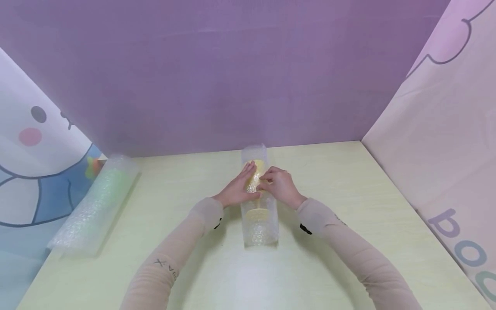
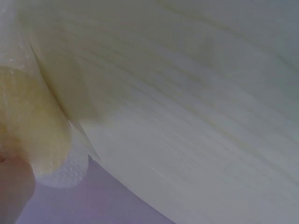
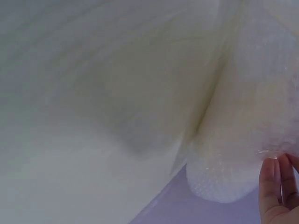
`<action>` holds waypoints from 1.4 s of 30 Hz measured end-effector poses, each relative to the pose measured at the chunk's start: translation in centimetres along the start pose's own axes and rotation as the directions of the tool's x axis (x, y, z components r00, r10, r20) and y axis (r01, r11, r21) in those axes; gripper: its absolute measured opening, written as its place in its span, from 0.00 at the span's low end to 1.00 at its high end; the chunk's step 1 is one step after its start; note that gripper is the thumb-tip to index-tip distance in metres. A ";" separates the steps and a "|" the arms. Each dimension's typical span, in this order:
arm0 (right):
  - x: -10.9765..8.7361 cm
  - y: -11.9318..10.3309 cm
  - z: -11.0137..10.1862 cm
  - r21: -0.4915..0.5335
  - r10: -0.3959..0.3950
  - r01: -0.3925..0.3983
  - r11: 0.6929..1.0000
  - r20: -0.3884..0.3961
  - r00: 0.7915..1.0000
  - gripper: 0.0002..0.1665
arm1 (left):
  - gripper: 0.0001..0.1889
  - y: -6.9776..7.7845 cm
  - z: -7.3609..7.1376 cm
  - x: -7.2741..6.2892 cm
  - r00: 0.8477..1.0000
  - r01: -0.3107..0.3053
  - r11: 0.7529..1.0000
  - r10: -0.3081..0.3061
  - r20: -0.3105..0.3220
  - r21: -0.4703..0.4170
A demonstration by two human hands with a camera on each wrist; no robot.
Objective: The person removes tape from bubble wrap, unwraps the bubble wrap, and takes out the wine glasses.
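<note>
A yellow thing (image 1: 256, 214) in bubble wrap (image 1: 260, 234) lies on the desk (image 1: 248, 280), near the purple wall (image 1: 248, 77). The left hand (image 1: 241, 188) rests straight fingers on it, maybe so it won't roll. The right hand (image 1: 281, 187) pinches the wrap, maybe to keep it tight.

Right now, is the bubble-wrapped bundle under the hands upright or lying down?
Lying down: the bundle stretches lengthwise along the tabletop.

Tabletop (image 1: 372, 215) leaves room rightward; purple wall (image 1: 240, 82) blocks ahead.
</note>
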State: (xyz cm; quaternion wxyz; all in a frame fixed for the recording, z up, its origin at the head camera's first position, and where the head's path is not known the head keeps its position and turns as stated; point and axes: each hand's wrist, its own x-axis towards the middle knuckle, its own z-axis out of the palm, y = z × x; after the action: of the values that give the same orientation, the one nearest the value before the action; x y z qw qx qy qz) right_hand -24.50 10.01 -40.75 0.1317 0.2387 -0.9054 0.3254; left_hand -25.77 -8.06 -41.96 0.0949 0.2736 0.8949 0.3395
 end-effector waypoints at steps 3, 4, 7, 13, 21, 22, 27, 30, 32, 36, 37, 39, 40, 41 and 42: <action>0.1 0.5 0.2 0.082 0.033 -0.032 0.996 -0.009 0.999 0.21 | 0.49 0.1 0.0 -0.1 1.000 0.002 1.000 -0.002 0.001 -0.010; 0.2 0.6 0.3 0.100 0.043 -0.042 0.994 -0.008 0.999 0.22 | 0.49 0.1 0.0 -0.1 1.000 0.006 1.000 -0.006 0.003 -0.012; 0.4 0.9 0.6 0.179 0.094 -0.094 0.979 0.011 0.996 0.21 | 0.50 0.1 0.1 0.0 1.000 0.010 1.000 -0.010 0.003 -0.002; 0.6 1.4 0.9 0.318 0.144 -0.149 0.936 0.039 0.989 0.15 | 0.50 0.0 0.3 0.0 1.000 0.003 1.000 -0.003 -0.001 0.004; 0.4 1.1 -0.1 0.438 0.085 -0.110 0.892 0.076 0.993 0.10 | 0.50 -0.5 0.7 0.2 1.000 -0.005 1.000 0.006 -0.027 0.030; 0.3 0.8 -0.4 0.441 0.077 -0.103 0.891 0.076 0.994 0.10 | 0.50 -0.6 0.8 0.2 0.999 -0.009 1.000 0.010 -0.031 0.030; 0.1 -0.5 -1.5 0.440 0.071 -0.102 0.892 0.087 0.994 0.09 | 0.49 -0.6 0.9 0.1 0.999 -0.020 0.999 0.021 -0.041 0.026; 0.1 -0.5 -1.5 0.444 0.084 -0.119 0.888 0.098 0.992 0.09 | 0.49 -0.6 0.8 0.0 0.999 -0.020 0.999 0.021 -0.042 0.025; 0.1 -0.4 -1.4 0.456 0.087 -0.125 0.881 0.104 0.991 0.09 | 0.49 -0.6 0.9 -0.1 0.999 -0.014 1.000 0.015 -0.043 0.027; 0.1 -0.3 -1.3 0.468 0.090 -0.128 0.875 0.103 0.991 0.08 | 0.49 -0.6 1.0 -0.1 0.999 -0.010 1.000 0.011 -0.052 0.028; 0.1 -0.3 -1.3 0.468 0.093 -0.130 0.874 0.102 0.991 0.08 | 0.50 -0.7 1.0 -0.1 0.998 -0.010 1.000 0.012 -0.054 0.029; 0.1 -0.3 -1.2 0.473 0.104 -0.139 0.870 0.101 0.989 0.08 | 0.50 -0.7 1.0 -0.1 0.998 -0.013 1.000 0.015 -0.058 0.028; 0.0 -0.3 -1.2 0.479 0.111 -0.147 0.866 0.103 0.988 0.08 | 0.49 -0.7 1.1 -0.1 0.998 -0.016 1.000 0.017 -0.060 0.027; 0.0 -0.3 -1.2 0.483 0.116 -0.153 0.862 0.105 0.988 0.08 | 0.49 -0.7 1.1 -0.1 0.998 -0.017 1.000 0.018 -0.061 0.026; 0.0 -0.2 -1.2 0.489 0.122 -0.159 0.858 0.107 0.987 0.08 | 0.49 -0.7 1.1 -0.2 0.998 -0.018 1.000 0.019 -0.062 0.025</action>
State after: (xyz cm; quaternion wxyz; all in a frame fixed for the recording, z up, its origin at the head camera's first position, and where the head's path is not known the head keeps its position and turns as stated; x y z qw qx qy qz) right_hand -24.30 10.59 -39.74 0.0091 0.2095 -0.8107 0.5467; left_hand -25.55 -7.97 -43.24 0.0607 0.2723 0.8990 0.3376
